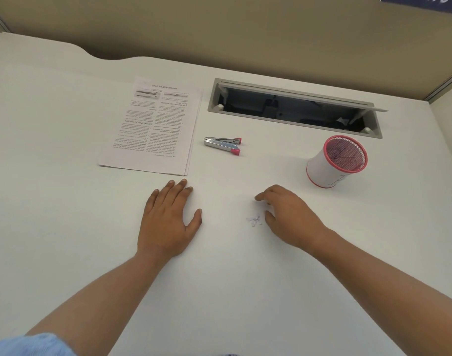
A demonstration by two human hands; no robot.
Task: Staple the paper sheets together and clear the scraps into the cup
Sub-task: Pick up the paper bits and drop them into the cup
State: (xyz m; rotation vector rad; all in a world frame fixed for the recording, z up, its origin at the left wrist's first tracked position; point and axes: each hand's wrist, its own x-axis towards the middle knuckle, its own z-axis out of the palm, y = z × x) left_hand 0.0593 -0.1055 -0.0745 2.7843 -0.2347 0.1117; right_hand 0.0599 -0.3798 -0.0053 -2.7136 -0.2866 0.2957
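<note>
The right hand (pixel 286 214) curled loosely, empty, just beside the small pile of scraps (pixel 255 220) on the bench (pixel 65 201); the left hand (pixel 168 217) lay flat, fingers spread. Cupping the pile inward before pinching would likely lose fewer bits. Farther off stood the cup (pixel 332 163), the stapler (pixel 223 145) and the paper sheets (pixel 153 127).

Bare white surface (pixel 65 201) lies open at near left and between the hands. At far centre, the paper stack (pixel 153 124), stapler (pixel 223 144) and an open cable hatch (pixel 294 109) block passage; the cup (pixel 335 163) stands far right.
</note>
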